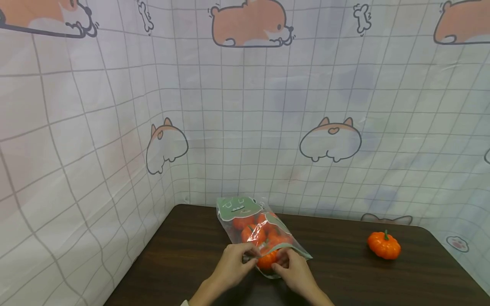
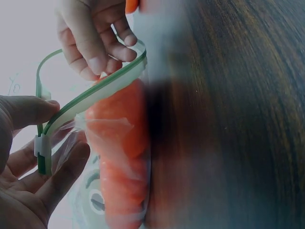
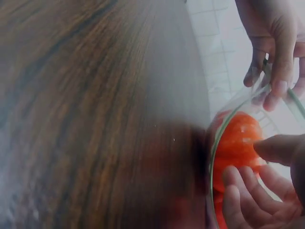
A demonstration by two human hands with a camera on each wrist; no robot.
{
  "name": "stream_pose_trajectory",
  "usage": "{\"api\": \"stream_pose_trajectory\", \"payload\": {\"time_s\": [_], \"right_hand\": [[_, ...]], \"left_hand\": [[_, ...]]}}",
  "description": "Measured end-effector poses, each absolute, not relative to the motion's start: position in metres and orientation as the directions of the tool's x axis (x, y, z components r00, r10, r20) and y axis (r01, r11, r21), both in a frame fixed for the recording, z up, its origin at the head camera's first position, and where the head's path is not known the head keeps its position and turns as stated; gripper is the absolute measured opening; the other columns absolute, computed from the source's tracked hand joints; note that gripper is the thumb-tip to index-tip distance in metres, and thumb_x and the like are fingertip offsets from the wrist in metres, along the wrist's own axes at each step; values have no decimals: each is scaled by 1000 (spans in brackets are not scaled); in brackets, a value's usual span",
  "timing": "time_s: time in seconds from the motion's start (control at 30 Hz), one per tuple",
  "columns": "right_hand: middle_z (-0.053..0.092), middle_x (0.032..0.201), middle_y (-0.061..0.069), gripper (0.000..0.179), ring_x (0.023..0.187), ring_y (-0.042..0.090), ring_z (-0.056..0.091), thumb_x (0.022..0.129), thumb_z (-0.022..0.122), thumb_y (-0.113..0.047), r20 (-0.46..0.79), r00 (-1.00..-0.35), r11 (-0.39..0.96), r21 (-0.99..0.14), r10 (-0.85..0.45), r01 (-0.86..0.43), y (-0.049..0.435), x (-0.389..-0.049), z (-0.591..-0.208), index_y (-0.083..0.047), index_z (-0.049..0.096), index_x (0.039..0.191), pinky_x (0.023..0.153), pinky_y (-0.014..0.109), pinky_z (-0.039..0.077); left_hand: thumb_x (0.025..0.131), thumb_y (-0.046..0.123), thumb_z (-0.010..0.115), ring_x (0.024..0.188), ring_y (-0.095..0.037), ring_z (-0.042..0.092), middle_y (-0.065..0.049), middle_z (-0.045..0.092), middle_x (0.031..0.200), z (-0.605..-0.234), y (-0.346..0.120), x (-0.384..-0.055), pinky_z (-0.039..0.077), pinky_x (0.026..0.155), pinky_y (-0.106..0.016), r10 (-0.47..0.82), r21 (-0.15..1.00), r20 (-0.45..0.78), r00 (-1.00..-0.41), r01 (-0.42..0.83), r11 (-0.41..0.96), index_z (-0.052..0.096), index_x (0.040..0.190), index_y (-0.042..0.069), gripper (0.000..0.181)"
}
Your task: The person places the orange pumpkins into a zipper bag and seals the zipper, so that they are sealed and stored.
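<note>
A clear zip bag [image 1: 239, 208] with a green printed face lies on the dark table, holding several small orange pumpkins. Its mouth gapes toward me, and one pumpkin [image 1: 267, 260] sits just inside it. My left hand [image 1: 234, 263] pinches the left side of the mouth between thumb and fingers. In the left wrist view, that grip is beside the white slider [image 2: 42, 145] on the green zip strip [image 2: 95, 90]. My right hand [image 1: 296, 272] is at the mouth's right side. Its loosely bent fingers [image 3: 243, 191] lie against the nearest pumpkin, without closing round it.
Another orange pumpkin [image 1: 384, 245] with a green stem stands on the right part of the dark wooden table [image 1: 337, 263]. Behind and at the sides hangs a white grid-patterned cloth [image 1: 245, 102] with dog drawings.
</note>
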State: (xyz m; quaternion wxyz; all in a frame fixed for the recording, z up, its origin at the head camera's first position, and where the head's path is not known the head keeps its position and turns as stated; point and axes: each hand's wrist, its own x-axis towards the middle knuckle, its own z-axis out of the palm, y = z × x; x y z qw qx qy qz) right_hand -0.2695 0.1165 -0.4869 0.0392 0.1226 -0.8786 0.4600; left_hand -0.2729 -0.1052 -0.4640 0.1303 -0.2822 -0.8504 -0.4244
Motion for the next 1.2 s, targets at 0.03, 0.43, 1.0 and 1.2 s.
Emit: {"api": "stream_pose_trajectory", "payload": {"time_s": [0.03, 0.43, 1.0, 1.2], "right_hand": [[68, 88, 0, 27, 75, 10, 60, 88, 80, -22, 179, -965, 544, -798, -193, -257, 117, -269, -487, -7, 64, 104, 64, 22, 49], [69, 110, 10, 57, 84, 12, 65, 97, 70, -28, 106, -893, 523, -779, -437, -347, 131, -266, -484, -2, 52, 144, 64, 26, 51], [71, 95, 8, 20, 82, 8, 66, 102, 63, -23, 145, -801, 356, -839, -580, -410, 161, -265, -457, -4, 68, 103, 74, 26, 56], [69, 95, 10, 21, 83, 20, 69, 103, 61, -22, 204, -814, 303, -857, -543, -417, 187, -267, -437, -3, 66, 110, 76, 33, 59]], "left_hand": [[89, 4, 76, 87, -2, 71, 6, 79, 93, -464, -105, -273, 56, 74, -20, 371, 651, 458, -808, 589, 480, 74, 93, 20, 16], [87, 5, 78, 85, -1, 70, 5, 79, 92, -463, -105, -272, 56, 74, -20, 372, 635, 457, -808, 589, 499, 75, 93, 19, 16], [87, 4, 79, 83, 0, 70, 8, 79, 90, -464, -105, -274, 56, 72, -19, 374, 642, 468, -801, 598, 479, 75, 92, 19, 16], [87, 3, 78, 84, 1, 70, 6, 79, 91, -463, -106, -274, 56, 73, -19, 379, 645, 467, -799, 601, 471, 75, 92, 18, 16]]}}
